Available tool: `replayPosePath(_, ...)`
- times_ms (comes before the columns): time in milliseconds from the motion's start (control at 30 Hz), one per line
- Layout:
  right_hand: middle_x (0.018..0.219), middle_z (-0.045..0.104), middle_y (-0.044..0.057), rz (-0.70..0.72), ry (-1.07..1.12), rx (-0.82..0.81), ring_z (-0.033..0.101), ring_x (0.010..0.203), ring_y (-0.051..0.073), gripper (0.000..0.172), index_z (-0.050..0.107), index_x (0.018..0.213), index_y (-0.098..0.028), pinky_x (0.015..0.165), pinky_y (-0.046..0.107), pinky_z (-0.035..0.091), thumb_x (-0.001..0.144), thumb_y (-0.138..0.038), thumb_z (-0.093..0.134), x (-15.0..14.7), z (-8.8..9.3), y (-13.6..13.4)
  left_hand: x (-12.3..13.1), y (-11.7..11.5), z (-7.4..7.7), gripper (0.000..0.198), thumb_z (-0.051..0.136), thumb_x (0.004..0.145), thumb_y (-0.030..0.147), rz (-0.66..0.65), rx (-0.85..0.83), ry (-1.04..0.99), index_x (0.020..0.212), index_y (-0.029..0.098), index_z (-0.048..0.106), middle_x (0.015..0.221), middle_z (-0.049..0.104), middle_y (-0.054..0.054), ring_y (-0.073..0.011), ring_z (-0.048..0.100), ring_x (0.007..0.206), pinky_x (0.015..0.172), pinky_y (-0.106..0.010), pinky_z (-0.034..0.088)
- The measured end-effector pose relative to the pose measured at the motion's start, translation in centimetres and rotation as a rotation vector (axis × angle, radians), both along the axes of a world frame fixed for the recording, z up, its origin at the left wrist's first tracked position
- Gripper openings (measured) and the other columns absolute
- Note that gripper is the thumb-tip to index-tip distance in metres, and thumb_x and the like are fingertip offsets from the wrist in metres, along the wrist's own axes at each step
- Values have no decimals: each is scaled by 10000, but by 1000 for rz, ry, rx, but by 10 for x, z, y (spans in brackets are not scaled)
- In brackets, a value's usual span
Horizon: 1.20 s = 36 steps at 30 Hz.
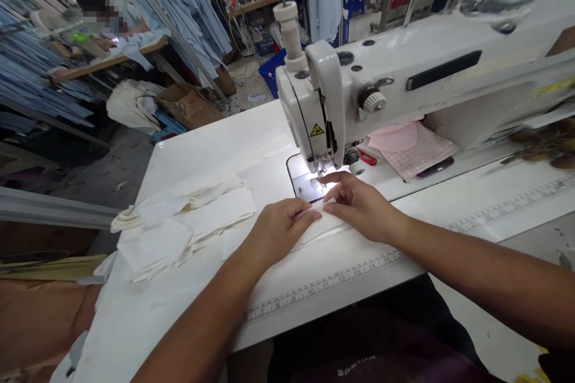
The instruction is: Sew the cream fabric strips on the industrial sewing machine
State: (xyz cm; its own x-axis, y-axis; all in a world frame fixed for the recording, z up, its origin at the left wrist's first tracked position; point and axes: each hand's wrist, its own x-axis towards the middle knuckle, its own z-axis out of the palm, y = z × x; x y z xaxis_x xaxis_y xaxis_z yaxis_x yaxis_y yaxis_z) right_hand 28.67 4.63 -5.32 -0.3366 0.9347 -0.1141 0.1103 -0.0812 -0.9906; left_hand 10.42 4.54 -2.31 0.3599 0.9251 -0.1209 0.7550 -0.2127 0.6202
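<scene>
A piece of white fabric (321, 227) lies on the table just in front of the sewing machine (309, 108), whose lamp lights the needle area. My left hand (281, 224) pinches the fabric's edge between thumb and fingers. Close beside it, my right hand (359, 203) grips the same edge with thumb and fingers, its index finger reaching toward the presser foot (321, 179). Both hands partly cover the cloth. To the left rest stacks of white fabric pieces (220, 215).
A printed ruler (332, 281) runs along the table's front edge. Pink checked fabric (417, 149) and a red tool (367, 157) lie under the machine arm. Across the aisle, a co-worker (130, 18) sits near hanging light-blue garments (179, 0). A blue bin (272, 72) stands behind the table.
</scene>
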Motion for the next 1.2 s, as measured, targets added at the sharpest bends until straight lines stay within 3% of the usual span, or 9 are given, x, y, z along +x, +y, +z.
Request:
replayPosePath(100,852,538,11,-17,31,18,489,711,126,376,453,1125,-205,675,304,398,772,-276,560,0,-2,0,1,0,-2,213,543,806,409,4,39,-61,770,215,621,665,598,28,-118,500,576,558,-231,394)
replayPosePath(400,820,528,4,-63,58,54,463,697,121,354,488,1066,-198,687,311,399,740,-285,595,-2,-2,0,3,0,-2,309,480,845,373,-18,49,-47,596,200,542,540,515,41,-107,477,530,525,-220,367)
replayPosePath(533,804,525,3,-63,64,59,450,692,122,353,486,1058,-194,679,313,398,737,-290,600,-2,-3,-1,4,0,-1,230,495,833,370,-48,86,-96,702,219,609,650,606,21,-130,542,623,602,-239,418)
replayPosePath(633,797,528,5,-58,70,60,452,696,123,354,484,1058,-193,669,312,402,742,-302,603,-1,-2,0,5,0,-3,182,523,818,360,2,96,-157,776,223,636,714,645,13,-136,567,665,637,-247,445)
replayPosePath(833,733,481,-29,-64,183,-14,487,695,117,354,471,1058,-201,645,290,414,744,-290,608,-1,2,2,3,0,-8,177,550,803,355,99,64,-205,738,216,639,681,632,22,-126,559,629,611,-240,459)
replayPosePath(1033,736,510,-27,-93,148,-34,508,708,119,318,485,1016,-199,654,289,423,737,-277,617,-1,2,2,4,0,-8,187,557,802,376,118,-27,-283,808,216,655,707,634,17,-123,556,633,599,-238,464)
replayPosePath(1200,742,532,-21,-116,133,-33,541,727,131,325,481,1009,-205,678,300,446,725,-278,620,-1,2,2,8,1,-7,177,571,779,365,174,-31,-283,759,212,658,695,636,14,-130,556,636,606,-250,461)
